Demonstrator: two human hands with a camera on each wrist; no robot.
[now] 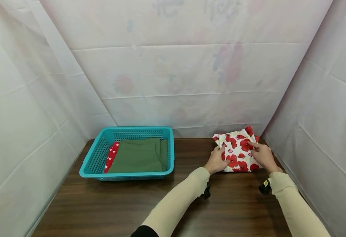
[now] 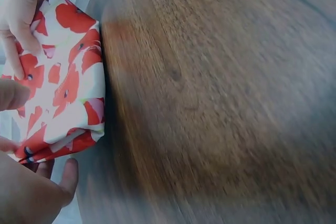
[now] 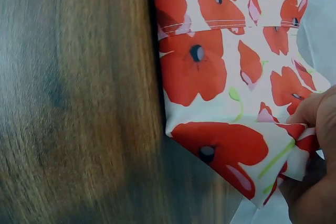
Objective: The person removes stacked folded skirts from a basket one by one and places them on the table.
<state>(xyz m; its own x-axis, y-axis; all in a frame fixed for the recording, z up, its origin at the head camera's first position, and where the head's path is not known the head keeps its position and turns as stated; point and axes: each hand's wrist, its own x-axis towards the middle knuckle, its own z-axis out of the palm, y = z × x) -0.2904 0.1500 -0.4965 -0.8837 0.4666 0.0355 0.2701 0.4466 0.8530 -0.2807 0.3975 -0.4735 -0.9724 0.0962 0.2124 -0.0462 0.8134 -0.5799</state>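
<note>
A folded white cloth with red flowers (image 1: 235, 153) lies at the right end of the table. My left hand (image 1: 217, 160) is at its left edge, with fingers above and below the fabric in the left wrist view. At the right edge, my right hand (image 1: 263, 156) pinches the fabric between thumb and fingers; a folded flap (image 3: 226, 150) hangs from the grip in the right wrist view. A double-stitched seam (image 3: 210, 24) crosses the cloth there. Some of the right fingers are hidden behind the fabric.
On the left of the dark wooden table (image 1: 190, 210) stands a teal plastic basket (image 1: 128, 176). Inside it lie folded green cloth (image 1: 137, 158) and a red cloth with white dots (image 1: 112, 156). White sheeting (image 1: 175, 72) hangs behind and on both sides.
</note>
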